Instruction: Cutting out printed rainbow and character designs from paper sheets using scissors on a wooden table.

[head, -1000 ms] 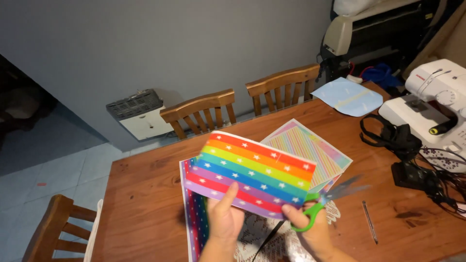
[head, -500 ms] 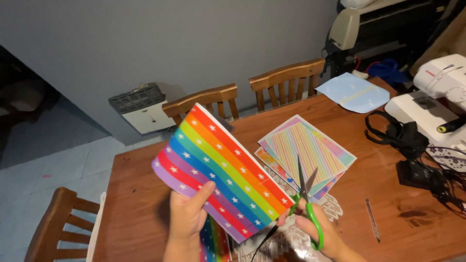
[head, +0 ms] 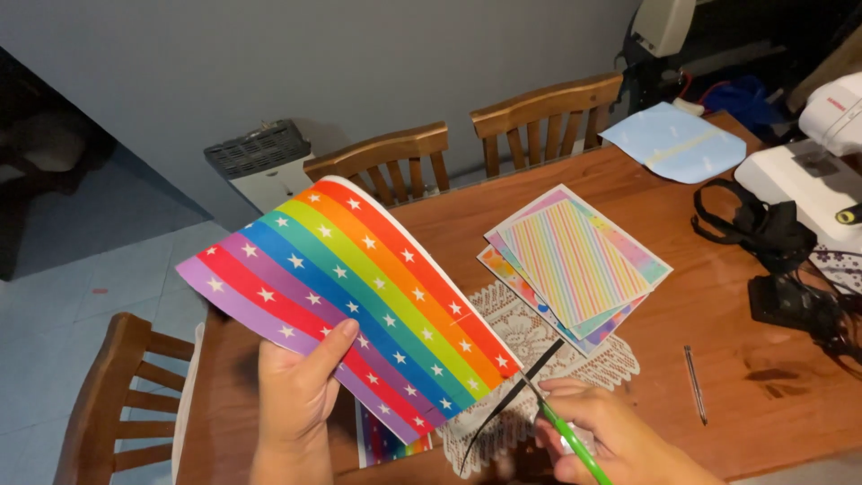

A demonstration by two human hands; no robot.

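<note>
Right hand [head: 620,436] cut off below; scissors [head: 530,391] blades blurred

A single head-worn camera looks steeply down, close over the wooden table [head: 718,359].

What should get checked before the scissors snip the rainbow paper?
1. Left hand grips the rainbow star paper firmly: ok, thumb on top.
2. Scissors open: ok, blades spread.
3. Blades at the paper's edge: ok, near its lower right corner.
4. Left fingers away from the blades: ok, they hold the far lower edge.
5. Right hand properly in the green handles: cannot tell, partly out of view.
6. Patterned paper stack out of the way: ok, lying apart on the table.
</note>
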